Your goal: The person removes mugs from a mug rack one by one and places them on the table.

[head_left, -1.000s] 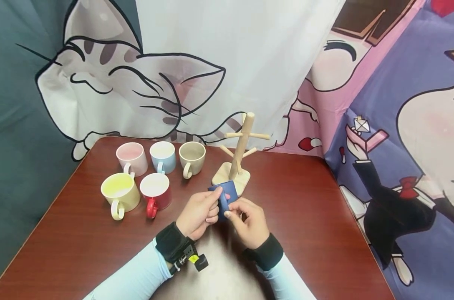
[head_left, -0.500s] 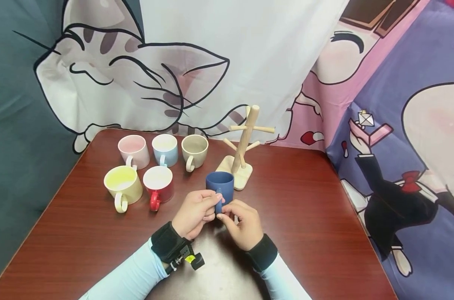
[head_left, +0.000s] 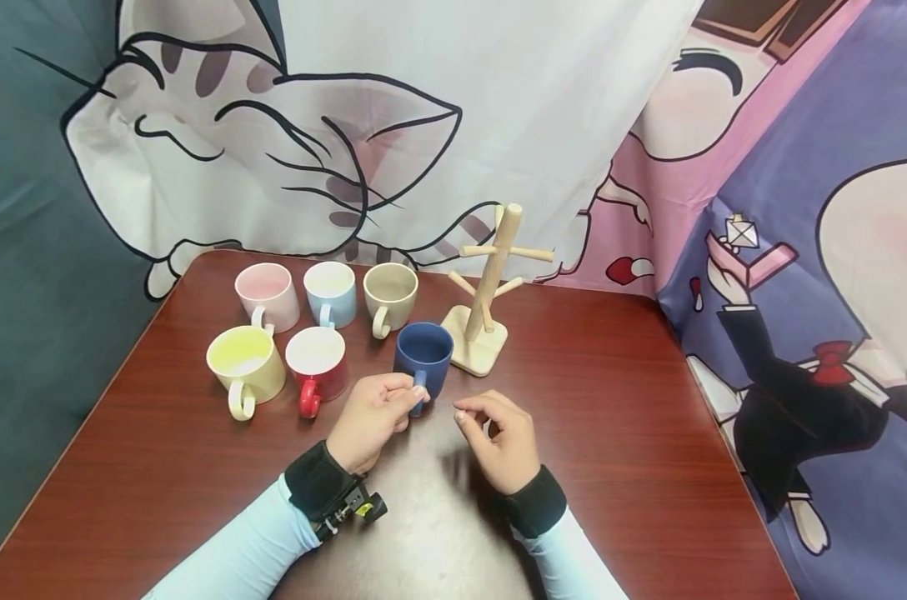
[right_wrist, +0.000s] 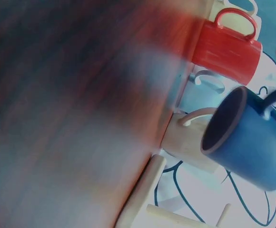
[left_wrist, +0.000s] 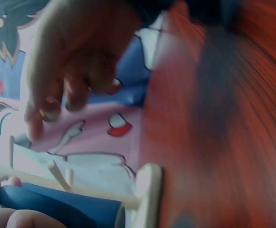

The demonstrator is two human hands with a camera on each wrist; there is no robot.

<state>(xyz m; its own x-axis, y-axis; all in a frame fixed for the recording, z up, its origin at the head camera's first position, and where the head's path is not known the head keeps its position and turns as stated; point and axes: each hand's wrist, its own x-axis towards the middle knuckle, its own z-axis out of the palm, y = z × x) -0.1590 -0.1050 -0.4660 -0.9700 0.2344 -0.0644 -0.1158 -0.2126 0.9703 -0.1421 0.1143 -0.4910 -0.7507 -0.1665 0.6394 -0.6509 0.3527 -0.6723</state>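
My left hand (head_left: 371, 417) pinches the handle of a dark blue mug (head_left: 426, 350), thumb and finger at the handle. The mug is roughly upright with its opening up, and in the right wrist view the blue mug (right_wrist: 252, 142) looks raised off the table. My right hand (head_left: 502, 437) is apart from the mug, just to its right, fingers loosely curled around nothing. Behind the mug stands a wooden mug tree (head_left: 491, 275) with bare pegs and a square base. In the left wrist view the right hand (left_wrist: 76, 57) hangs with bent fingers.
Left of the blue mug stand a red mug (head_left: 318, 367), a yellow mug (head_left: 254, 375), a pink mug (head_left: 273, 304), a light blue mug (head_left: 333, 300) and a beige mug (head_left: 393, 304). The brown table (head_left: 611, 433) ends at a printed cloth backdrop (head_left: 543, 108).
The blue mug has turned from tipped to upright and moved slightly left with my left hand. My right hand has let go of its handle and drawn away to the right.
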